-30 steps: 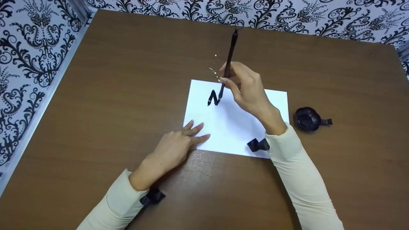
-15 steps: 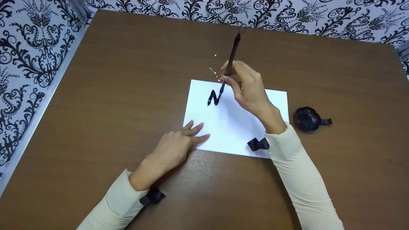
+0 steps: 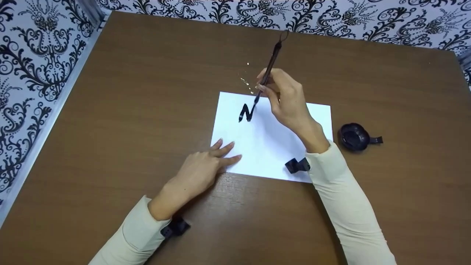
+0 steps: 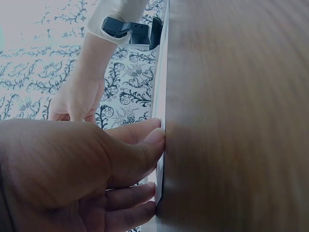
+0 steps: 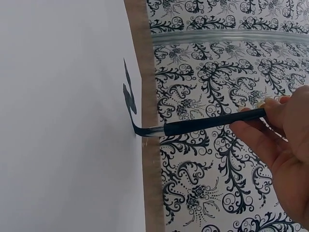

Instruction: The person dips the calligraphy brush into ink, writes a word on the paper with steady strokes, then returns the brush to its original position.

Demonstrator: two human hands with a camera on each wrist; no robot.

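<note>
My right hand pinches a dark calligraphy brush between thumb and fingers, its handle leaning right with a hanging loop at the top. In the right wrist view the bristles bend against the white paper, at the end of a black stroke. That zigzag black ink mark lies on the upper left of the sheet. My left hand rests with spread fingers on the paper's lower left corner; in the left wrist view its fingertips meet the sheet's surface.
Right of the paper stands a small dark bowl with a short handle. Small shiny specks show on the brown table beyond the sheet. Black wrist cameras are strapped at both cuffs. Black-and-white patterned fabric surrounds the table.
My right hand has moved slightly up and right with the brush, whose handle leans further right. The last upward stroke of the ink mark has grown longer. My left hand has stayed still.
</note>
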